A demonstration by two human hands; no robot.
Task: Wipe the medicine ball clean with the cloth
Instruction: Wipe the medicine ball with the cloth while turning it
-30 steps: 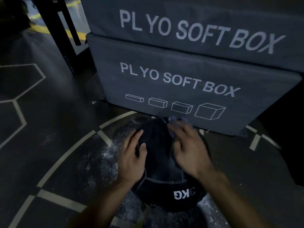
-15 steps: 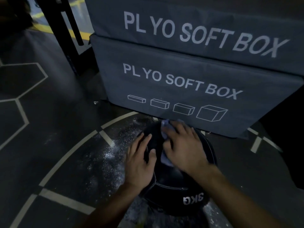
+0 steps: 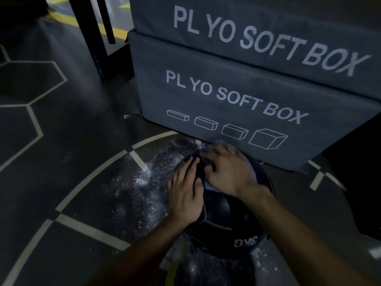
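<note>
A black medicine ball (image 3: pixel 224 215) marked "3KG" sits on the dark gym floor in front of me. My left hand (image 3: pixel 185 193) lies flat on the ball's left side, fingers straight. My right hand (image 3: pixel 226 170) presses a pale bluish cloth (image 3: pixel 210 185) onto the top of the ball with spread fingers. Most of the cloth is hidden under that hand; its edges show at the fingertips and below the palm.
Two stacked grey soft plyo boxes (image 3: pixel 247 96) stand right behind the ball. White powder (image 3: pixel 144 178) is scattered on the floor to the ball's left. A black rack post (image 3: pixel 88 36) rises at the back left. Painted lines cross the floor.
My right hand has slid the cloth leftward and away from me over the top of the ball. My left hand stays on the ball's left side.
</note>
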